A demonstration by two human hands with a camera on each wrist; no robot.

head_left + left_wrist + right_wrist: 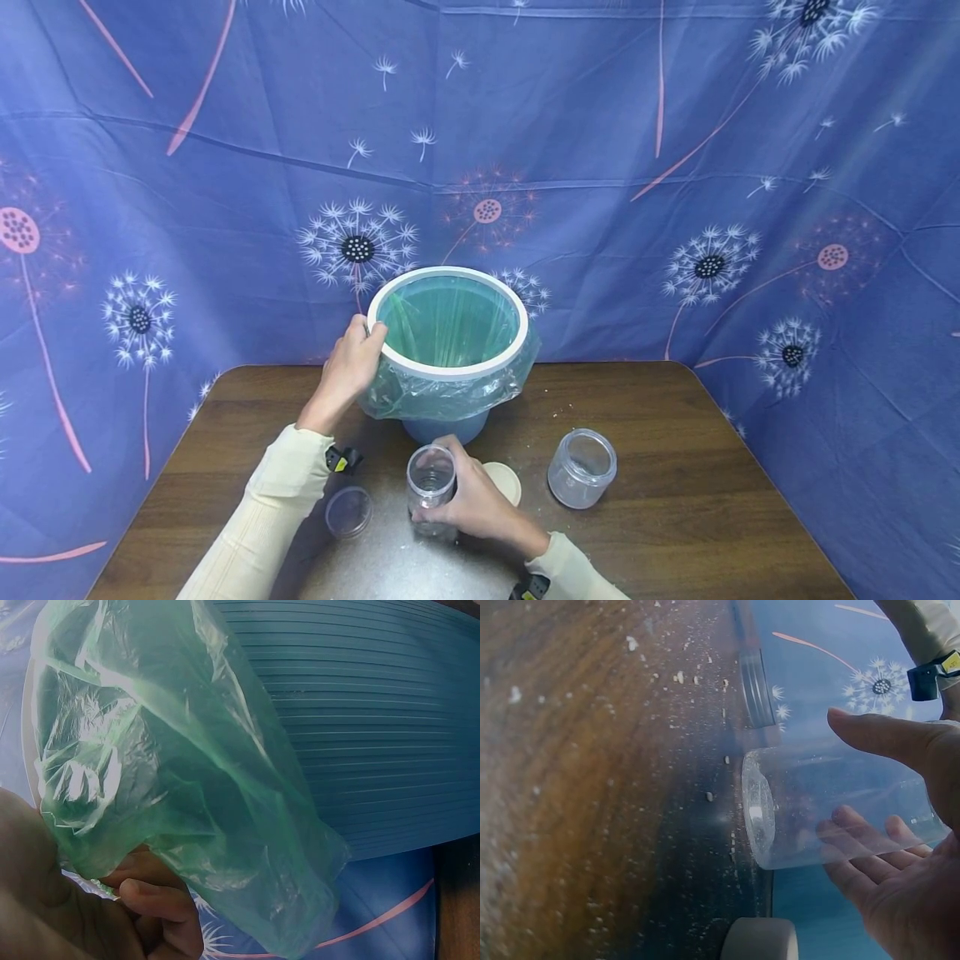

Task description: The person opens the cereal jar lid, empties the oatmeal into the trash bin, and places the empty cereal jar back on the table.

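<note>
My left hand (352,362) grips the white rim ring (450,371) of a blue trash can (447,429) at its left side. A thin green trash bag (172,802) lines the can and hangs over its rim; in the left wrist view, the curled fingers (161,900) are beside the bag, partly hidden by it. In front of the can, my right hand (483,500) holds a clear plastic jar (431,492) upright and lidless, thumb on one side and fingers on the other. Its base (759,814) is close to the table in the right wrist view.
A clear round lid (348,512) lies left of the jar, and a cream lid (505,482) lies behind the right hand. Farther right stands a wider clear jar (582,471) without a lid. White crumbs (679,677) dot the wooden table (690,500). Patterned blue cloth (600,125) hangs behind.
</note>
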